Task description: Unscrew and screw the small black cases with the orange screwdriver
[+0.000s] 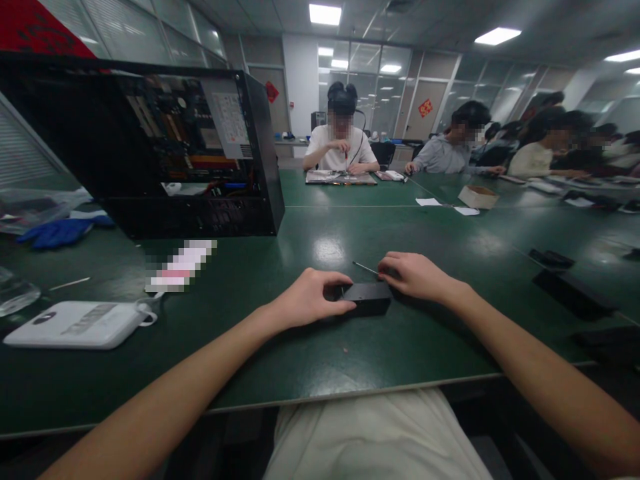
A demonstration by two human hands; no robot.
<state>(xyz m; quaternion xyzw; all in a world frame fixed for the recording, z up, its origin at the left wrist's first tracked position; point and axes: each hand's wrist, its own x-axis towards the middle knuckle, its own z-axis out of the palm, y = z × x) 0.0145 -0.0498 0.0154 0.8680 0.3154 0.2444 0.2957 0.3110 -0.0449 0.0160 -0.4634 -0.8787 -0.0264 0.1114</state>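
On the green table, a small black rectangular box (369, 300) lies flat in front of me. My left hand (320, 297) grips its left end, thumb on the near side and fingers on the far side. My right hand (413, 275) rests just beyond the box's right end, its fingers closed around a screwdriver. Only the thin metal shaft of the screwdriver (366, 268) shows clearly, pointing left behind the box; most of the handle is hidden by the fingers. The shaft's tip is apart from the box.
An opened black computer case (273, 167) stands at the left. Near it lie a white power bank (75, 327), a blue glove (57, 232) and a pinkish tag (185, 267). Black parts (575, 293) lie at the right. Across the table (350, 373) a person (343, 143) works on a flat device.
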